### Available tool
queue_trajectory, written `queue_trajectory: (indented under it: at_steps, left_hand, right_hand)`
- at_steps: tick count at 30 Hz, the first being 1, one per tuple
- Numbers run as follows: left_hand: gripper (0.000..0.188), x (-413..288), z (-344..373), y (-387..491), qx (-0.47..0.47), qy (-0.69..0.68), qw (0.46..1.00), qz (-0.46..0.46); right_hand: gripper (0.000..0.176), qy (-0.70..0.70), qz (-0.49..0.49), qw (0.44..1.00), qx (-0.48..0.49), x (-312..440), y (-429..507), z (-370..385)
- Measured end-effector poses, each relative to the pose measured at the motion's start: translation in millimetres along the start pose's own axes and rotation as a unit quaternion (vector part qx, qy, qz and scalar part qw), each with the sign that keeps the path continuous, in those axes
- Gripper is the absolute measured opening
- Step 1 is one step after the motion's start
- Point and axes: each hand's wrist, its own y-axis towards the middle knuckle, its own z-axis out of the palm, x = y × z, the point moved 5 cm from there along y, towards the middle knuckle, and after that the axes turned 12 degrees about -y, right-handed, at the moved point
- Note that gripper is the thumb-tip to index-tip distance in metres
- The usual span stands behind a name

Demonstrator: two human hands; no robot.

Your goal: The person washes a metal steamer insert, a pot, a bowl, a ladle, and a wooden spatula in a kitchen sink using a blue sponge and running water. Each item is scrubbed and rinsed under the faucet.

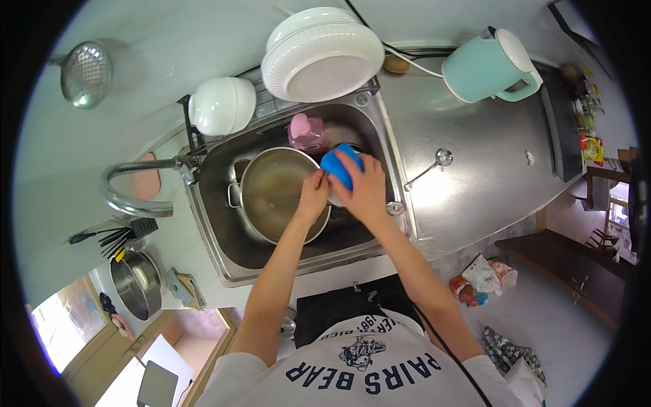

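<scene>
Over the right half of the steel sink (213, 249), my right hand (367, 188) grips a blue sponge (342, 165). My left hand (314, 196) is close beside it, fingers curled at the edge of a pale item (336, 197). Most of that item is covered by my hands and the sponge, so its kind is unclear. Below my left hand, a metal pot (234, 195) with side handles sits in the sink, holding cloudy yellowish water. Behind the pot stands a pink pump bottle (307, 135). Something dark behind the sponge is mostly hidden.
White bowls (221, 106) and stacked white dishes (325, 61) stand on a rack behind the sink. The curved faucet (137, 165) is at left. To the right are a small ladle (432, 168) and a mint-green electric kettle (491, 68) on the steel counter (473, 132).
</scene>
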Motion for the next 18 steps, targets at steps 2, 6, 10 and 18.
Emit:
queue_trajectory:
  at_steps: [2, 6, 10, 18]
  left_hand:
    - [0.023, -22.5, -3.2, -26.7, -0.014, -0.071, 0.996, -0.054]
    - [0.022, -28.0, -30.5, -57.6, -0.137, -0.313, 0.938, -0.053]
    - [0.037, -6.8, -43.3, -76.1, -0.251, -0.446, 0.854, -0.096]
    - [0.05, 0.4, -60.8, -123.3, -0.046, -0.484, 0.795, -0.363]
  right_hand:
    - [0.051, 0.213, 0.197, 0.945, 0.15, -32.8, 7.1, 27.0]
    - [0.052, 0.556, 0.418, 0.653, 0.298, -25.6, -16.1, 44.8]
    - [0.038, 0.533, 0.403, 0.721, 0.185, 11.8, -45.6, 71.1]
    - [0.028, 0.144, -0.182, 0.966, 0.112, 103.1, -56.0, -0.5]
